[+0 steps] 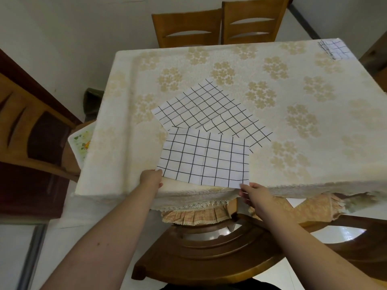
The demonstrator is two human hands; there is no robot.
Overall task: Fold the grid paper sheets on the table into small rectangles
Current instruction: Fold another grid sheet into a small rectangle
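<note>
- The left hand (pixel 151 178) reaches over the near edge of the worktop (pixel 293 155) and holds the near-left corner of the front grid paper sheet (pixel 205 160); its fingers are curled round the corner, mostly hidden beneath the paper.
- The right hand (pixel 254 195) pinches the near-right corner of the same sheet between thumb and fingertips, at the worktop's edge.
- Both forearms stretch forward from the bottom of the view, the left coming in from the lower left, the right from the lower right, and they angle toward each other.
- The front grid paper sheet is white with black grid lines. It lies on the worktop with its near edge hanging slightly past the worktop's front edge, and a crease runs down its middle.
- A second grid paper sheet (pixel 211 109) lies just behind it, turned at an angle; the front sheet overlaps its near edge.
- A folded piece of grid paper (pixel 335 49) sits at the far-right corner of the worktop, well apart from the others.
- The worktop is covered with a cream tablecloth (pixel 146 65) bearing pale gold flower clusters.
- Two wooden chairs (pixel 219 26) stand at the far side, and another wooden chair (pixel 209 252) is tucked in just below the hands.
</note>
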